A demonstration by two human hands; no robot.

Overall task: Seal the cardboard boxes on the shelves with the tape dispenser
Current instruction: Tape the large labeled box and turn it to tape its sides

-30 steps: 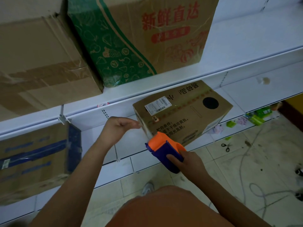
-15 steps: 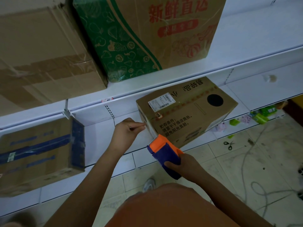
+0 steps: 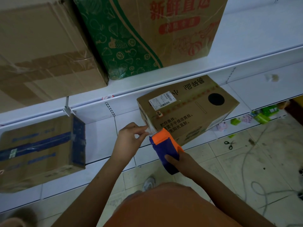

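A brown cardboard box (image 3: 188, 110) with a white shipping label and a round black hole lies tilted on the lower white shelf (image 3: 101, 138). My right hand (image 3: 182, 161) grips the orange and blue tape dispenser (image 3: 165, 149), whose toothed edge sits at the box's near left corner. My left hand (image 3: 129, 140) pinches a strip of clear tape (image 3: 150, 128) against the box's left end, right beside the dispenser's blade.
A box with blue tape (image 3: 41, 149) sits left on the lower shelf. On the upper shelf (image 3: 246, 51) stand a plain brown box (image 3: 45, 51) and a green printed box (image 3: 150, 33). Scissors (image 3: 229, 144), cables and small green packets (image 3: 265, 112) lie on the tiled floor.
My left hand moved right to the box's left end and now pinches the tape there. The dispenser rose slightly toward the box's corner.
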